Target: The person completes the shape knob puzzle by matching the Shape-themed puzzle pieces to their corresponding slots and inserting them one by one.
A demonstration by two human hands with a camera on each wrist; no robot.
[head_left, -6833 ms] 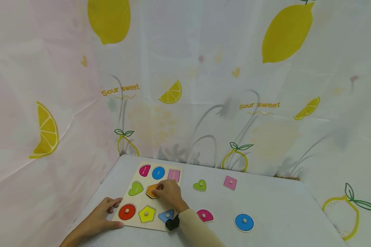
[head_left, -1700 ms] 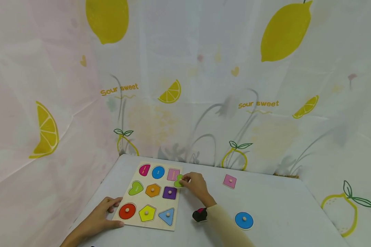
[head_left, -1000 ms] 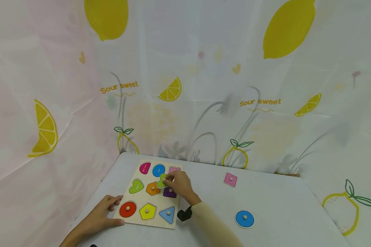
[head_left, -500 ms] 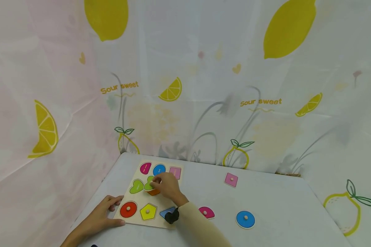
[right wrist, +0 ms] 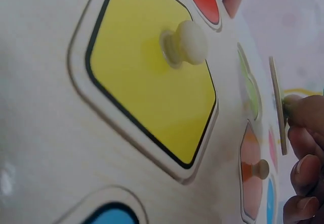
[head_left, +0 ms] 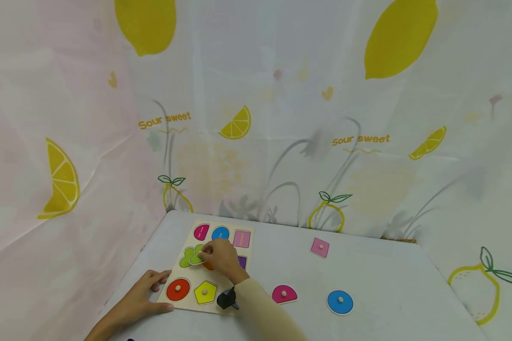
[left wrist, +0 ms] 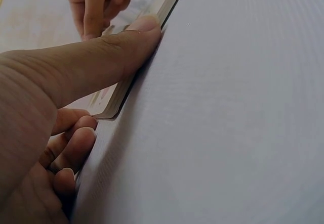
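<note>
Since green heart [head_left: 196, 258], clamped in right grip [head_left: 219, 258], hangs off-centre above heart recess [head_left: 185, 258], misalignment may cause jam; board [head_left: 189, 303] could slide if left grip [head_left: 142, 298], clamped on corner, slackens.

The white surface [head_left: 388, 284] carried a pale board [head_left: 193, 273], its edge against the left hand [head_left: 138, 298], the right hand [head_left: 223, 258] above it. To the right hand's right, three knobbed pieces lay directly on the surface: a magenta half-round [head_left: 284, 296] nearest, a pink square [head_left: 320, 247] farther, a blue disc [head_left: 340, 303] farthest.
</note>
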